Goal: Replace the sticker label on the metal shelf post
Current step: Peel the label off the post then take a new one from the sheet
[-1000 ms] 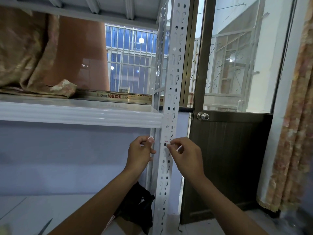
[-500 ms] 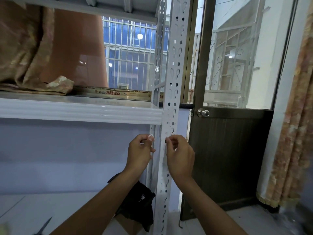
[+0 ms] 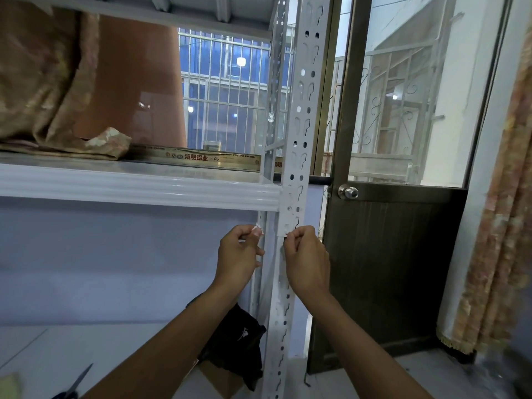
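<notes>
A white perforated metal shelf post runs top to bottom through the middle of the view. A white sticker label lies on its front face just below the shelf. My right hand pinches the label's lower edge against the post with thumb and forefinger. My left hand is held left of the post, its fingertips closed on a small white scrap of paper.
A white shelf board runs left from the post, with folded cloth and a long box on it. Right of the post stand a dark door with a knob and a curtain. Scissors and a black cloth lie on the floor.
My right hand has moved left onto the post's face and slightly up, pinching at the label's bottom edge. My left hand has stayed beside the post. The camera has tilted a little.
</notes>
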